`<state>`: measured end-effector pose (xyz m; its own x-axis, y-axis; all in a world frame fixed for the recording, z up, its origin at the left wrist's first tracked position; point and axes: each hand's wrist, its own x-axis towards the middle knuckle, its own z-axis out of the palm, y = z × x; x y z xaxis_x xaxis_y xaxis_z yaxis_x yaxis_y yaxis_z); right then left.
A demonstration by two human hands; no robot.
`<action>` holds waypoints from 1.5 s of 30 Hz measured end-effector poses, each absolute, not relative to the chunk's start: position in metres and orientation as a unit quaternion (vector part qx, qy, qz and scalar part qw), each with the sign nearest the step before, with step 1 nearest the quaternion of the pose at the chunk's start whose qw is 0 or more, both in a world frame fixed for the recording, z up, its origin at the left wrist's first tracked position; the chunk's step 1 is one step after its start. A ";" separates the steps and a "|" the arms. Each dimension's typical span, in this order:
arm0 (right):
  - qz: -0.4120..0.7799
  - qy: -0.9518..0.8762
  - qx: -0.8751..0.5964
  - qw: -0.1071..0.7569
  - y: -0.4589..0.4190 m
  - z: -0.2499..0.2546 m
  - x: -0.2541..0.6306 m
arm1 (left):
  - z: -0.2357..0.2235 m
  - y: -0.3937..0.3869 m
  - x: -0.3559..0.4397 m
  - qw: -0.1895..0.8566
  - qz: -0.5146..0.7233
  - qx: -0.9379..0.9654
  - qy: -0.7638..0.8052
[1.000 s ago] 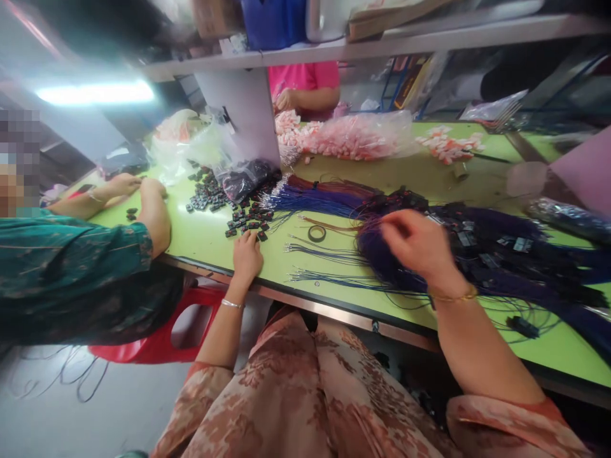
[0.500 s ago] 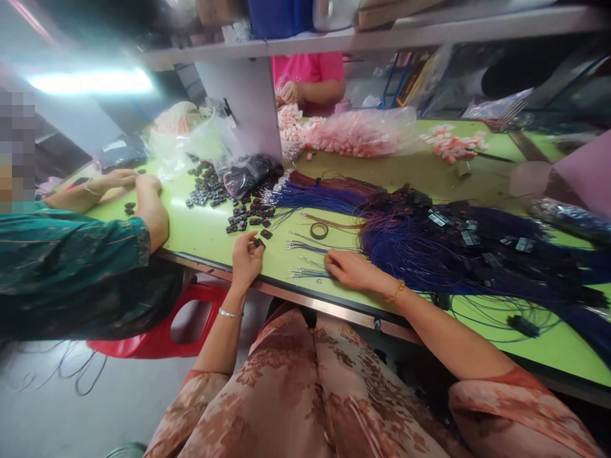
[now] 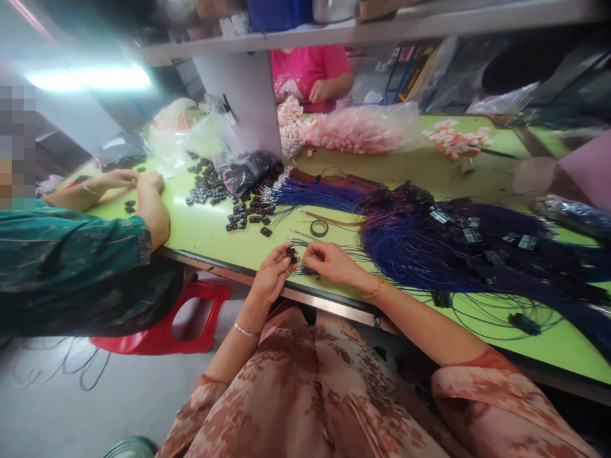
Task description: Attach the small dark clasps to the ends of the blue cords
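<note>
Near the table's front edge, my left hand (image 3: 275,272) holds a small black connector housing (image 3: 292,256) between thumb and fingertips. Just right of it, my right hand (image 3: 331,262) is closed in a pinch, its fingertips close to the housing. What the pinch holds is too small or hidden to make out. Dark wires with metal-tipped ends (image 3: 305,271) lie beneath and beside the right fingers. A roll of black tape (image 3: 319,228) lies behind the right hand. Loose black housings (image 3: 255,219) are scattered beyond the left hand.
A big bundle of blue wires (image 3: 405,248) with black connectors covers the right side of the green table (image 3: 200,232). A person in green sleeves (image 3: 95,254) works at the left; another in pink (image 3: 312,73) sits opposite. A red stool (image 3: 200,331) stands at lower left.
My left hand has moved right and nearer, bringing a black housing away from the scattered ones. My right hand has shifted slightly left, so the two hands now almost meet.
</note>
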<state>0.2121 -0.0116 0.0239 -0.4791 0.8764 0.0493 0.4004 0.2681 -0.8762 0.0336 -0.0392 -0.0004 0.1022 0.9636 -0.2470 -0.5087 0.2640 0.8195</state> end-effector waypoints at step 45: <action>0.160 -0.826 -0.522 0.138 0.014 0.028 0.229 | -0.010 -0.063 0.044 0.621 0.509 0.348 0.485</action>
<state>0.2295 0.0142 0.0277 -0.4170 0.9068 0.0613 0.8189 0.4041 -0.4075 0.0438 -0.0630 -0.0101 0.0127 0.9689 -0.2470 -0.2941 0.2397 0.9252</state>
